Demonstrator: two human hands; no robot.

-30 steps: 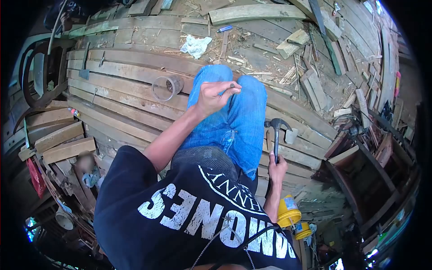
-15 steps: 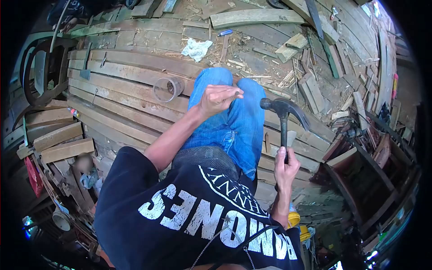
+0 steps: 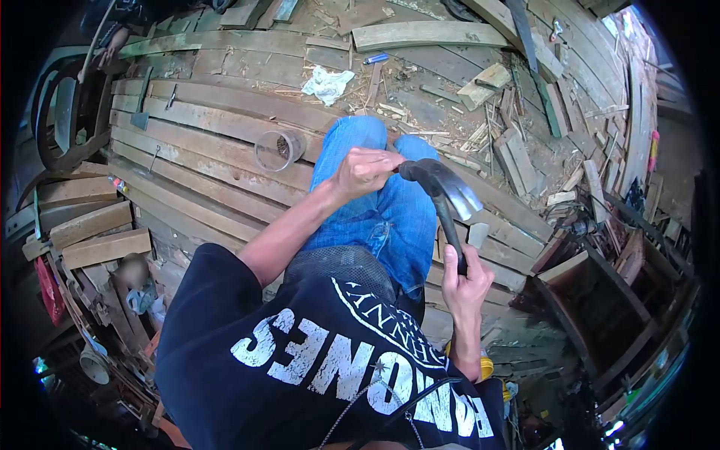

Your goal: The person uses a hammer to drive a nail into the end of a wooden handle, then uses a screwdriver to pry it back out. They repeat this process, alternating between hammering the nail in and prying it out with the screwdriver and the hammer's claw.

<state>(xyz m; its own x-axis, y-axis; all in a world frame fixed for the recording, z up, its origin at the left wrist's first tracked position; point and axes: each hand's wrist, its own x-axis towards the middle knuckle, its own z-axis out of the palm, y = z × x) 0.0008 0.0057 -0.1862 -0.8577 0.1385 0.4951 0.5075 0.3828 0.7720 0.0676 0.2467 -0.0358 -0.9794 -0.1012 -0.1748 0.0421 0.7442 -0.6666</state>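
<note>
My right hand (image 3: 466,281) is wrapped round the handle of a claw hammer (image 3: 442,187). The hammer's face is right at the fingertips of my left hand (image 3: 364,171), and its claw points away to the right. My left hand is pinched closed above my jeans-covered knees; I cannot tell what small thing is between its fingers. Left of my knees, a clear plastic tub (image 3: 279,150) lies on wooden planks (image 3: 202,154), with small dark pieces inside.
Offcuts (image 3: 517,157) and wood chips litter the floor ahead, around a white cloth (image 3: 328,84) and a blue marker-like tube (image 3: 376,58). A curved wooden frame (image 3: 52,112) stands at left. Another person's hand (image 3: 114,46) shows at upper left. A wooden box frame (image 3: 592,300) is at right.
The hammer head has swung left and tilted, coming from beside my knee to my left fingertips. My right hand has shifted slightly left; my left hand stays pinched in nearly the same place.
</note>
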